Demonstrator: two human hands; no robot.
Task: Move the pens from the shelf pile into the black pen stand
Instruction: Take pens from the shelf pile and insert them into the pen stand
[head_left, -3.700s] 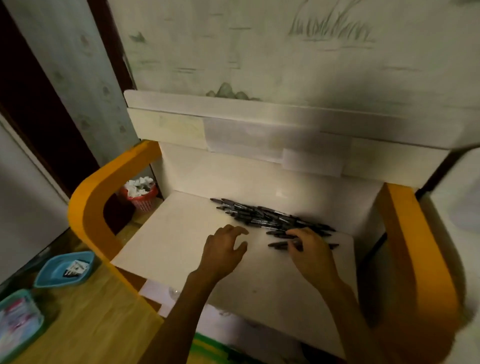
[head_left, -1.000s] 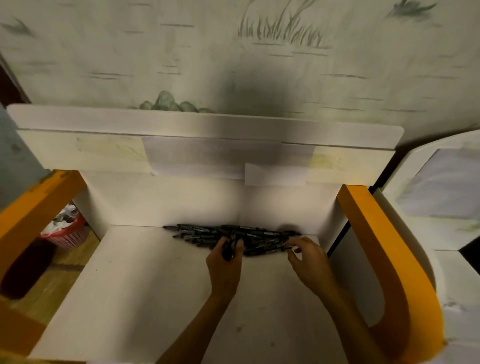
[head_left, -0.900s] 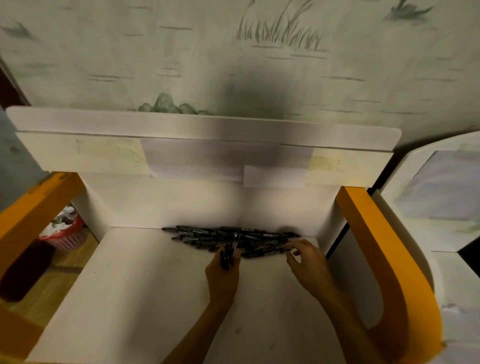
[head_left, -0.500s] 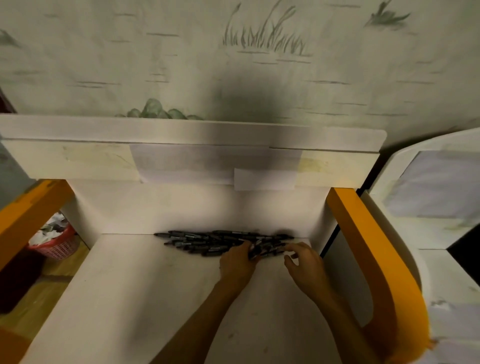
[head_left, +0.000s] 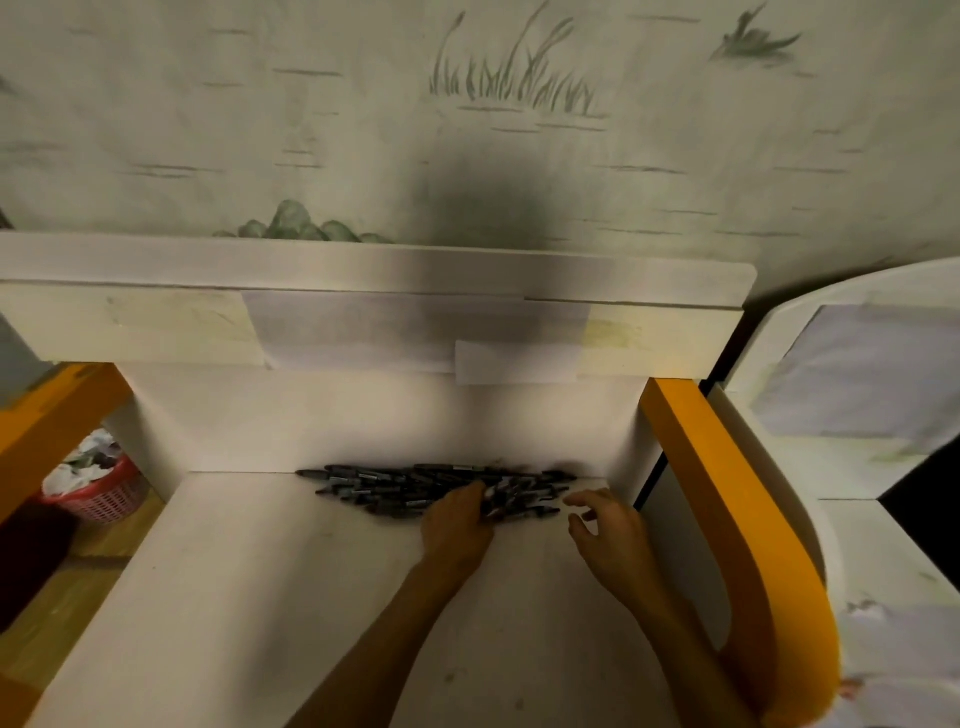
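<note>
The pile of dark, slim pens (head_left: 395, 486) lies along the back edge of the white shelf board (head_left: 249, 597), against the white back panel, stretching from well to the left of the left hand to just ahead of the right hand's fingertips. The left hand (head_left: 454, 530) lies knuckles-up on the pile, its fingers curled down into the pens on the pile's right half; whether they actually grip any pen I cannot tell, since the fingertips are hidden. The right hand (head_left: 605, 530) hovers just right of the left one, beside the pile's right end, fingers loosely bent and spread, holding nothing. Right of the right hand rises an orange curved side panel (head_left: 727, 519). Far to the left of the left hand, below the shelf, stands a red plastic mesh basket (head_left: 98, 493) filled with crumpled white paper.
</note>
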